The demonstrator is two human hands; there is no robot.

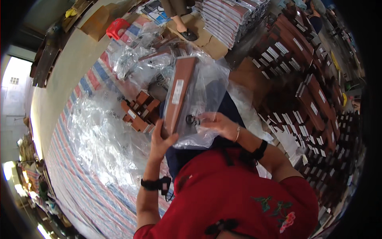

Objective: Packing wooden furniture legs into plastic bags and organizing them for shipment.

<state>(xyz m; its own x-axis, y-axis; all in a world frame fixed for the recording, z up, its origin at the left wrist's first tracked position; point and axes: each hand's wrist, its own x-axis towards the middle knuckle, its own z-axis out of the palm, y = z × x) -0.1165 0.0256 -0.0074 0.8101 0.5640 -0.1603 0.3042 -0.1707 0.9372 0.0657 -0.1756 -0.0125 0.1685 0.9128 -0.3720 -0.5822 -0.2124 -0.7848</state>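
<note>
Left hand point(160, 142): brown board point(181, 91) is gripped at near end | Right hand point(219, 125): clear bag point(211, 87) is pinched | Board is held over lap point(234, 110), apparently bagged; bag's slack seemingly left unfolded

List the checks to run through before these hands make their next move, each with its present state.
1. Left hand at the near end of the brown piece: ok.
2. Right hand on the clear bag, beside the dark mark: ok.
3. White label on the brown piece facing up: ok.
4. Bag lying snug and smooth: not ok, loose, creased film spreads to the right of the piece.
5. Bag closed at its ends: cannot tell, the clear film blurs its edges.
6. Other person's shoe apart from the bag: ok, it rests on the cardboard farther off.
</note>
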